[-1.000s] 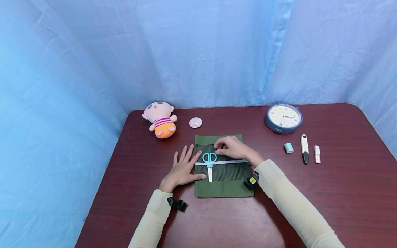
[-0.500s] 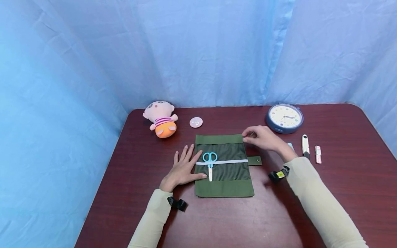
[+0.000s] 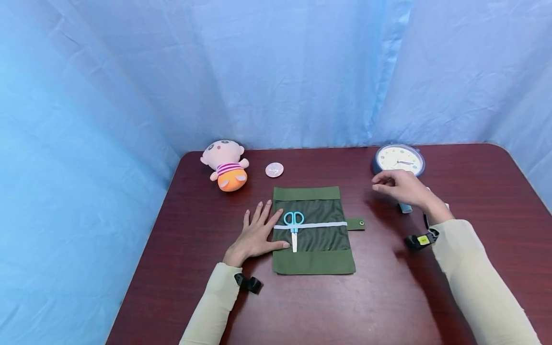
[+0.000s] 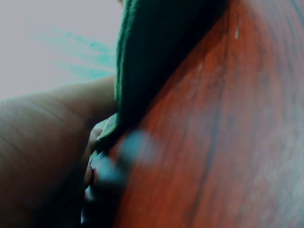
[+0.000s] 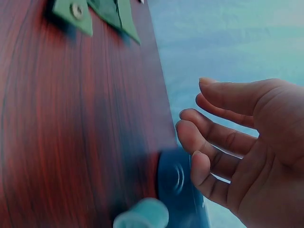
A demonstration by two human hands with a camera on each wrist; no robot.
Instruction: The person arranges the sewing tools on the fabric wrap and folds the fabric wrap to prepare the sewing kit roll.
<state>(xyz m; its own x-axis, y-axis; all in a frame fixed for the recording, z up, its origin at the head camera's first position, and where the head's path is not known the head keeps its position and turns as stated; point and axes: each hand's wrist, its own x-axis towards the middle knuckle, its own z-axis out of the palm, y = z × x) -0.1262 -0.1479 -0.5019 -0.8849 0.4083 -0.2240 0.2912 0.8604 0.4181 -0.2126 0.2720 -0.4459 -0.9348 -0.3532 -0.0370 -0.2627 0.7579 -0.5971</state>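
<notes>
Pouch: unfolded. Scissors: on pouch's left part, across band. Left hand: spread at pouch's left edge, gripping nothing. Right hand: right of pouch, loosely curled, empty. Risk: a low reach could knock the cylinder.

1. The bare left hand lies palm down, its fingers straight and fanned apart, the thumb stretched out rightward.
2. The left arm, clad in long cream fabric, slants forward from the bottom edge of the head view.
3. The bare right hand hangs raised, its fingers loosely bent, the thumb near the index finger.
4. The right arm, in matching cream fabric, reaches inward from the lower right.
</notes>
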